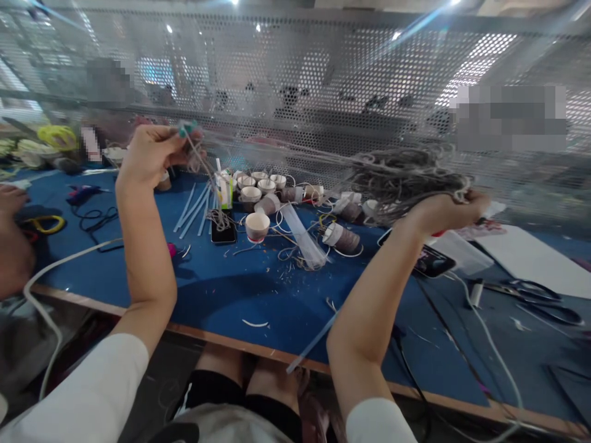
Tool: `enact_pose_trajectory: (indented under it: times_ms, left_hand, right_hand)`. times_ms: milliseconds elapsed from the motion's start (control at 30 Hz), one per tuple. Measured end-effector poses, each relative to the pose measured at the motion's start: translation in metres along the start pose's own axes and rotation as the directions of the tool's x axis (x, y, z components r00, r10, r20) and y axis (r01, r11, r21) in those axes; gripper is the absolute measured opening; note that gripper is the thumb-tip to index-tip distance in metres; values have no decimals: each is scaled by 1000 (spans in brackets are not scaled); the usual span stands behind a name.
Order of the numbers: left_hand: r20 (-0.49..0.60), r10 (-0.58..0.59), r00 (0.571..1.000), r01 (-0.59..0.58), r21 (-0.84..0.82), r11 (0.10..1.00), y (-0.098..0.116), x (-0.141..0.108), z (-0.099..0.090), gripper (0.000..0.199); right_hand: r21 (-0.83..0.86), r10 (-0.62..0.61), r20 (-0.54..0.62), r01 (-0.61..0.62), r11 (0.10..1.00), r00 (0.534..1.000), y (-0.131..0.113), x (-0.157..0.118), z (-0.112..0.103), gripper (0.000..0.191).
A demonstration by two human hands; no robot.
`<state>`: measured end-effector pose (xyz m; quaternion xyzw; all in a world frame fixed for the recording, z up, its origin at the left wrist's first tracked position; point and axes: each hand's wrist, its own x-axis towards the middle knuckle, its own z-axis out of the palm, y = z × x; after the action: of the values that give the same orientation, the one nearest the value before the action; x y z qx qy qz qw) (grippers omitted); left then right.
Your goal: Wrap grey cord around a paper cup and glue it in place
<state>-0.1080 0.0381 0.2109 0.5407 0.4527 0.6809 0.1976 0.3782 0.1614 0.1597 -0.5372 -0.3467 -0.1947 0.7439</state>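
Observation:
My left hand [150, 151] is raised over the left side of the table, its fingers pinched on strands of grey cord [196, 157]. A small teal piece [187, 129] shows at the fingertips. Several strands run across in the air to a large loose bundle of grey cord [406, 175], which my right hand [447, 209] holds up on the right. Part of that hand is hidden behind the bundle. Below, on the table, stand several small white cups [257, 226], some wrapped in brown cord.
On the blue table [217, 289] lie translucent sticks [194, 206], a phone [224, 229], a clear plastic strip [305, 237] and scraps. Scissors [530, 289] and white paper [540, 258] are at right. A perforated metal screen [295, 80] rises behind. Another person's arm [13, 240] reaches in at left.

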Motion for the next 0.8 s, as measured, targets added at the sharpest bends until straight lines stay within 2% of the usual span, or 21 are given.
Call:
enact_pose_trajectory:
  times_ms: [67,133,233,367,500,600,700,800]
  left_hand:
    - [-52,6,999,-12,-121,993,-1,3,-9,16]
    - [-126,-13,992,-16,-224,974,0,6,-18,21]
    - [-216,-103,971,34,-300,953,1,8,-25,38]
    - [-167,-146,975,100,-259,961,-2,10,-21,47]
    - [-17,-129,991,125,-164,979,-6,11,-5,49]
    - [147,-108,983,118,-66,991,-8,11,8,76]
    - [297,-91,951,91,16,996,-8,8,17,86]
    - [478,-64,876,-12,155,988,-7,2,21,73]
  right_hand:
    - [-44,133,-139,-141,989,981,-8,1,-1,36]
    - [-82,220,-197,-239,967,955,-16,2,-3,36]
    - [-142,313,-201,-344,928,928,-27,4,-5,37]
    - [-165,292,-139,-313,935,946,-42,-2,-5,43]
    - [-144,209,-41,-213,966,977,-59,-12,-1,43]
    - [-116,157,30,-153,981,987,-72,-16,2,41]
    - [-69,112,86,-106,992,990,-81,-19,5,39]
    - [63,-37,202,25,998,979,-86,-25,2,29]
